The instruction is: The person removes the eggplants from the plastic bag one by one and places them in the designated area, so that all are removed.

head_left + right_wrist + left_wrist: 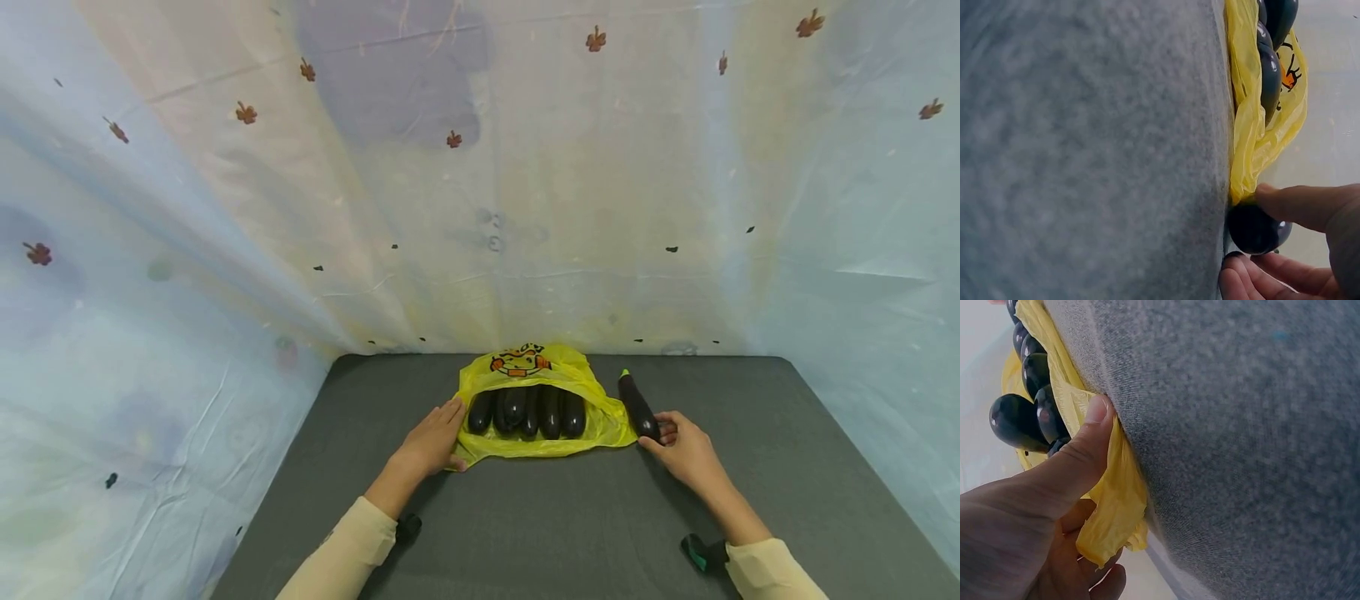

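A yellow plastic bag (480,379) with a cartoon print lies on the table, its mouth toward me. Several dark, glossy eggplants (551,412) sit side by side inside it. My left hand (435,437) holds the bag's left edge, with crumpled yellow plastic (1116,500) between thumb and fingers in the left wrist view. One more eggplant (636,404) lies outside, just right of the bag, green stem end pointing away. My right hand (688,450) grips its rounded near end, thumb on one side and fingers on the other. The right thumb is close to the bag's corner.
A dark grey cloth-covered table (540,525) spreads beneath everything. Behind it and at both sides hangs a pale patterned sheet (570,208) with small leaf prints. The bag lies near the table's back edge.
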`<state>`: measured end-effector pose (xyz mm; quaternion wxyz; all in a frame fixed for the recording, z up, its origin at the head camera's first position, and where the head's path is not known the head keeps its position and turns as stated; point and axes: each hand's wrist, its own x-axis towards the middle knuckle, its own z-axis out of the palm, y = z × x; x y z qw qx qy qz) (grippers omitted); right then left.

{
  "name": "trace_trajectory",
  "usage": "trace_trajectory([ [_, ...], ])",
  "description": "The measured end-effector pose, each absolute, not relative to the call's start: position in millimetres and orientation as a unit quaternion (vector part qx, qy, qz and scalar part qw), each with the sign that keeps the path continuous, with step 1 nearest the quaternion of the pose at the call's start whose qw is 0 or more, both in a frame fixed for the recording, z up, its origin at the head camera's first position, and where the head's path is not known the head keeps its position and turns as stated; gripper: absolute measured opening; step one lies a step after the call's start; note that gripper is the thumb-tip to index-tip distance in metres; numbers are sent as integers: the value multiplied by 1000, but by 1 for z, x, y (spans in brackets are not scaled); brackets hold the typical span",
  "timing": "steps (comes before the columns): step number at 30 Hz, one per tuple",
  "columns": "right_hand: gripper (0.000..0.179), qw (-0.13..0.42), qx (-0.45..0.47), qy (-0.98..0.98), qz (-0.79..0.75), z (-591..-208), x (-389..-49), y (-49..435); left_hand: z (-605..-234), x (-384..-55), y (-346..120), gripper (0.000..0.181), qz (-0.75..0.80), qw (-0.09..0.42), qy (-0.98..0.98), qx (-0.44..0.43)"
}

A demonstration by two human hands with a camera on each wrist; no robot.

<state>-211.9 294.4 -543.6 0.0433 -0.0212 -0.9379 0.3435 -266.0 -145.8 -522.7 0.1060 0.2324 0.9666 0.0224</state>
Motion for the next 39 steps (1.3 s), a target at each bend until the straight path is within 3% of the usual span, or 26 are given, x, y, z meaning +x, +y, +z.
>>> trace_trajectory([
  [26, 64, 36, -32, -939, 339, -535, -204, 302, -521, -266, -148, 107, 24, 106, 968, 226],
  [39, 62, 82, -24, -940, 329, -531, -197, 299, -522, -265, -153, 100, 78, 105, 968, 214],
])
